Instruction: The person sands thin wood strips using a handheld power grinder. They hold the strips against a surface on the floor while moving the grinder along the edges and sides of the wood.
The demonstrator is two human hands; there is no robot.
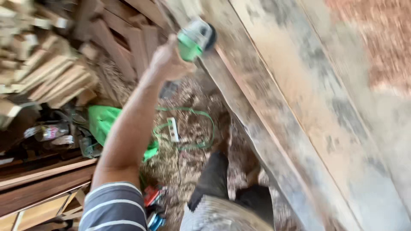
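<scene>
One long wooden plank (299, 107) runs diagonally across the blurred view, beside a heap of stacked wood offcuts (51, 64). One arm, apparently the left, stretches straight out, its hand (169, 60) clasped around one green power tool (195, 39) at the plank's edge. One green cord (188, 128) lies on the sawdust-strewn floor below.

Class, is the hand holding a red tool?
No: the left hand grips a green and grey power tool against the plank.

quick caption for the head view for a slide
Left hand grips a green power tool at the edge of a long wooden plank, above a sawdust-strewn floor.
</scene>
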